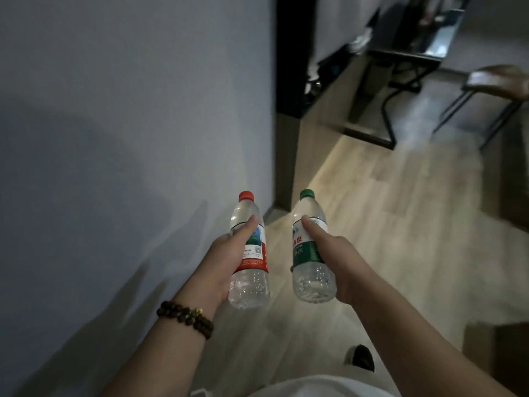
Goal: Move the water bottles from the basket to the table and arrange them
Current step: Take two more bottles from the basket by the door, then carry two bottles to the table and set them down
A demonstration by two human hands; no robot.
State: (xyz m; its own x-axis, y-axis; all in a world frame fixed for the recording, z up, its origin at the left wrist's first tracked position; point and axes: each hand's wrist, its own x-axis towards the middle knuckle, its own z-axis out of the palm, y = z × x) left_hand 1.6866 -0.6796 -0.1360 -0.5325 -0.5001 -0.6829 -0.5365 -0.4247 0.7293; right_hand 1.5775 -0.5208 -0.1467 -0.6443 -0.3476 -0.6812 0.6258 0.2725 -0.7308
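**Midway through the carry, both hands full**

The left hand (229,259) grips a red-capped bottle (252,282) round its label, thumb along the side; the right hand (337,262) grips a green-capped bottle (313,282) likewise. Both are clear, ribbed plastic, water-filled, tilted above a pale wood-plank floor (386,224) beside a smooth grey wall (114,138). No basket shows. Likely next: reach a counter and stand each upright.

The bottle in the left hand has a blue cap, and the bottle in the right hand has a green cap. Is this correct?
Only one colour is wrong. In the head view, the left hand holds the red-capped bottle, not a blue-capped one. The right hand does hold the green-capped bottle.
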